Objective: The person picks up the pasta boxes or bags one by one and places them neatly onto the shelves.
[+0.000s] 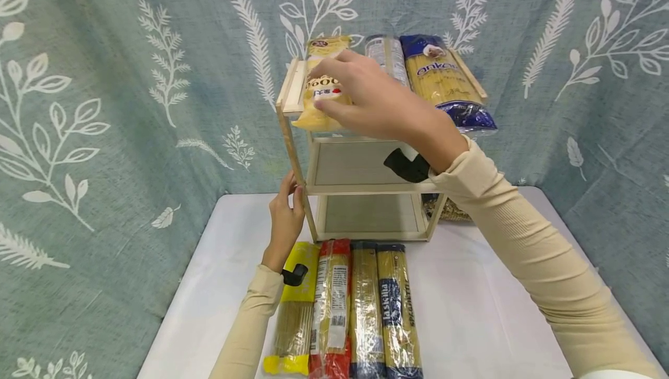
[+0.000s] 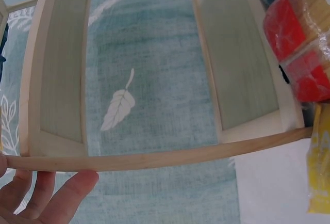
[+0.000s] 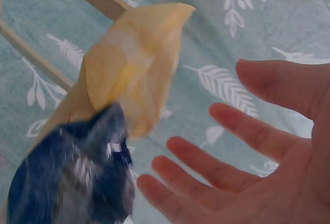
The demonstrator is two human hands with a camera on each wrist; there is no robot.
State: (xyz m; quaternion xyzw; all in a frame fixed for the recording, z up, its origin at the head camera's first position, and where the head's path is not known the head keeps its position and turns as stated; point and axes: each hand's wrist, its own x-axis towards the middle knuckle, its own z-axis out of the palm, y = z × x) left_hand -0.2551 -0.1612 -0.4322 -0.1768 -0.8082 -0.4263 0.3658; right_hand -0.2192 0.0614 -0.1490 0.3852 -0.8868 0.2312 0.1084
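A light wooden shelf rack (image 1: 366, 188) stands on the table. My left hand (image 1: 286, 216) holds its left front post, fingertips against the wood in the left wrist view. Over the top shelf, my right hand (image 1: 373, 97) reaches across a yellow pasta bag (image 1: 319, 113), partly hiding it. In the right wrist view that hand's fingers are spread, with nothing between them and apart from the blurred yellow bag and blue-ended packet. Beside the yellow bag lie a clear striped packet (image 1: 387, 57) and a yellow-and-blue pasta bag (image 1: 441, 77).
Several long spaghetti packs lie side by side before the rack, among them a yellow one (image 1: 300, 274), a red one (image 1: 334, 303) and a dark-blue-labelled one (image 1: 397, 309). A brown bag (image 1: 453, 210) sits behind the rack's right side. Patterned curtains (image 1: 104, 135) enclose the table (image 1: 486, 298).
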